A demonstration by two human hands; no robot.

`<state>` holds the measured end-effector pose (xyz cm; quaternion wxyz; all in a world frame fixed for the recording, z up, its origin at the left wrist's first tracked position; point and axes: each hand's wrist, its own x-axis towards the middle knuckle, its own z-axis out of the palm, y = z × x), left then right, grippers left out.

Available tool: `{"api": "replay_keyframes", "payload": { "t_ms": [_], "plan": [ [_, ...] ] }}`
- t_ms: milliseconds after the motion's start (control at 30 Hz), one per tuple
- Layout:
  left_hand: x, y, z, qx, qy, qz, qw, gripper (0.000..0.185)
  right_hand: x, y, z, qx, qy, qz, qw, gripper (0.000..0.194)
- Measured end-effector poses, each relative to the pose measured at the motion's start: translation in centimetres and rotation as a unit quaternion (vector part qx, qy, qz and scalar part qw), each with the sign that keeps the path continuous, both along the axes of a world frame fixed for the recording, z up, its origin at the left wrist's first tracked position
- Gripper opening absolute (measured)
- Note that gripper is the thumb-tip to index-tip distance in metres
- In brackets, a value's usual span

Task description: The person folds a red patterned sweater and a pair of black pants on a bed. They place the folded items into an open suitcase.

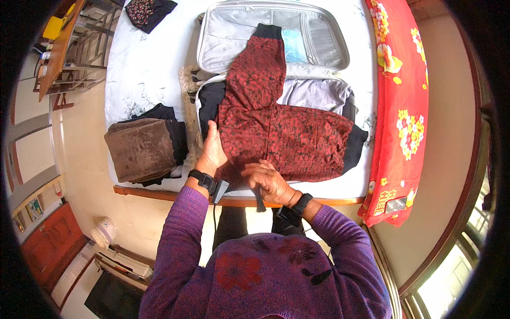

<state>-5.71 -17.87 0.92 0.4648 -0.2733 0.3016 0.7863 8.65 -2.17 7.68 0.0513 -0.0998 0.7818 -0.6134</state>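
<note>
Red-and-black floral trousers [255, 131] with black cuffs lie across an open suitcase [342, 48], one leg over the lid and the other to the right. At their left edge is my left hand [214, 149], thumb upright and fingers hidden by the cloth it holds. My right hand [267, 179] is over the near, waist end, its fingers bent and blurred; whether it pinches cloth I cannot tell. Below it hangs a dark strip [259, 202]. A grey folded garment [314, 93] and black clothing [211, 101] show in the suitcase base.
Left on the bed [139, 79] sits a stack of folded clothes topped by a brown plush piece [141, 149]. A dark floral cloth [150, 14] lies farther back. Red floral bedding [402, 99] lines the right side, with a phone-like object [396, 204] on it. The wooden bed edge [159, 194] runs before me.
</note>
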Motion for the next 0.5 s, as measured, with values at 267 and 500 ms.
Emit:
{"api": "replay_keyframes", "payload": {
  "t_ms": [267,500],
  "plan": [
    [0.7,-0.4,-0.8,-0.097,0.205,-0.061,0.972,0.039,5.9,-2.9,-3.4,0.088,-0.004,-0.040,0.995,0.029],
    [0.2,-0.7,-1.6,-0.152,0.162,-0.055,0.973,0.037,6.6,-6.5,-4.7,0.115,0.059,-0.017,0.991,0.029]
  ]
}}
